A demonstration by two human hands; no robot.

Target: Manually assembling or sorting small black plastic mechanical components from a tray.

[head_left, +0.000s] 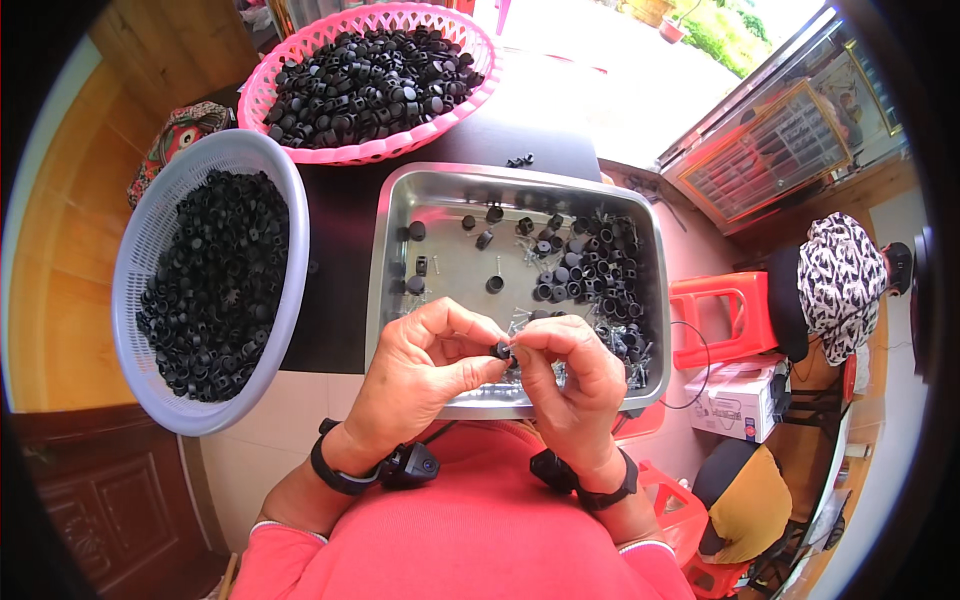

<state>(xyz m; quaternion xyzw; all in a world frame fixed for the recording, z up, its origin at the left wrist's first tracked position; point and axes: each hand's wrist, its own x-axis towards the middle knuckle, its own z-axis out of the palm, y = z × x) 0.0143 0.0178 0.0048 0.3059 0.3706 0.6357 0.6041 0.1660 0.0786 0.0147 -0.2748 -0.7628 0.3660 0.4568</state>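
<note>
Pinching a small black part point(503, 351) between them, the left hand point(415, 365) and right hand point(575, 375) were clamped on it above the six o'clock side of the metal tray point(455, 260). A pink basket point(370, 151) stood at eleven o'clock.

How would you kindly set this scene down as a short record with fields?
Left hand: pinching a small black part between thumb and fingertip
Right hand: fingertips at the same part; their exact grip is too small to tell
Beneath hands: metal tray with loose black pieces and thin metal pins or screws, crowded toward its right side
Far side: pink basket full of black pieces
Left side: pale lilac basket, likewise full
</note>
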